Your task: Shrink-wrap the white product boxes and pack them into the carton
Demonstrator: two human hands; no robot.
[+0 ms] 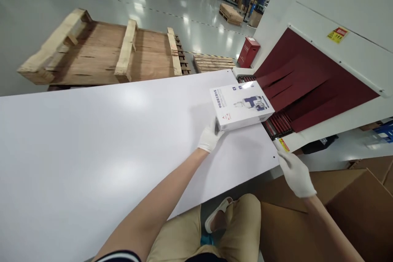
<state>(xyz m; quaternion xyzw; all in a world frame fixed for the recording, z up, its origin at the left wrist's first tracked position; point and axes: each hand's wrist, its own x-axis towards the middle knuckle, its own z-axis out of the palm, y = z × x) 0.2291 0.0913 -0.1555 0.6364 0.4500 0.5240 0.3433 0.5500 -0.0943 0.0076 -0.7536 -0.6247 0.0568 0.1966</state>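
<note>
Left hand: left hand [210, 136], white glove, at the near-left corner of the white box [241, 105]; fingers curled against that corner, thumb hidden, so a push or a pinch cannot be told apart.
Right hand: right hand [295, 173], gloved, at about 4 o'clock from the box, resting on the table's near-right edge by a yellow label [283, 145]; fingers together and flat, holding nothing.
Box: flat printed carton, lying on the white table [92, 143] at its far-right end; its far short edge overlaps the rollers [278, 125] at the machine mouth, at 2 o'clock from the left hand.
Machine: white tunnel [334, 16] with dark red curtain strips [307, 86] hanging over the opening; yellow warning sticker [337, 34] above.
Surroundings: wooden pallet [101, 51] at 11 o'clock beyond the table; open cardboard cartons [353, 204] at 4 o'clock; people standing far off at 1 o'clock.
Judgement on handling: the box sits slightly skewed to the rollers; pressure from one corner will likely turn it further. Better to square the long edge with the roller run, push flat and low from the middle of the near edge, and keep fingers short of the curtain.
</note>
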